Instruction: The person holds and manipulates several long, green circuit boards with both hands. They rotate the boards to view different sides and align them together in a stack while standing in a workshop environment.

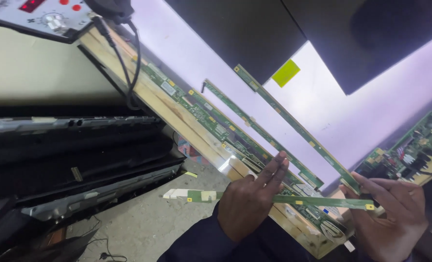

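Your left hand [249, 201] and right hand [393, 213] hold a long narrow green circuit strip [284, 198] between them, level across the view, fingers pinching it near its middle and its right end. Behind it, a pale wooden plank [186, 123] carries a mounted green circuit board strip [201, 114]. Two more thin green strips [293, 123] lie slanted on the glowing white panel [322, 106], which bears a yellow square sticker [286, 73]. A grey control box with red buttons [41, 14] sits top left.

surface [186, 127]: pale wooden plank edge, running far-left to near-right | on it: long green circuit strips [211, 116], white backlit panel [322, 104] with yellow sticker [286, 73] | far right: green circuit board [420, 145] | floor [148, 223]: grey concrete, near left
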